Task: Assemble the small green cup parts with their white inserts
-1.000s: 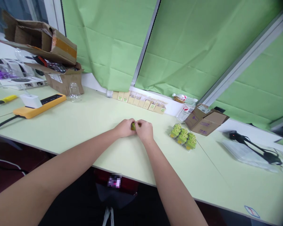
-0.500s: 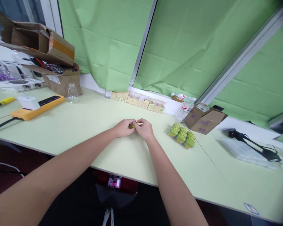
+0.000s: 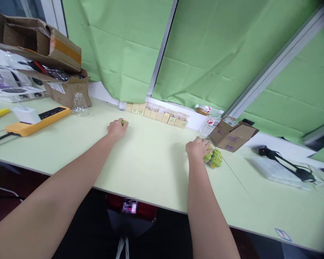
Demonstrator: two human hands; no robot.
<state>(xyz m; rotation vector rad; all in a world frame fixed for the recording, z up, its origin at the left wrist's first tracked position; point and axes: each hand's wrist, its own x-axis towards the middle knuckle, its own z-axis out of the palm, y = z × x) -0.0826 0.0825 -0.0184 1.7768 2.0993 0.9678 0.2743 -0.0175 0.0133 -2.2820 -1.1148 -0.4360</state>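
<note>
My left hand [image 3: 116,127] is stretched out to the far left of the pale green table [image 3: 156,162], its fingers curled round a small green piece [image 3: 122,122] that just shows at the fingertips. It lies a little short of a row of small beige boxes [image 3: 156,115] lined along the back edge. My right hand [image 3: 197,148] rests on a cluster of small green pieces [image 3: 214,158] in clear wrap to the right; its fingers are bent over the pieces, and whether they grip one is hidden.
An orange power strip [image 3: 37,120] with a white adapter and a clear glass jar [image 3: 79,105] sit at the left, before stacked cardboard boxes [image 3: 43,46]. A small open carton [image 3: 232,135], plastic bottles and a black cable [image 3: 286,163] on a clear sleeve lie right. Green curtains hang behind.
Both hands were together at the table's middle on one green piece. They have parted: the left carried the piece toward the boxes, the right went to the cluster.
</note>
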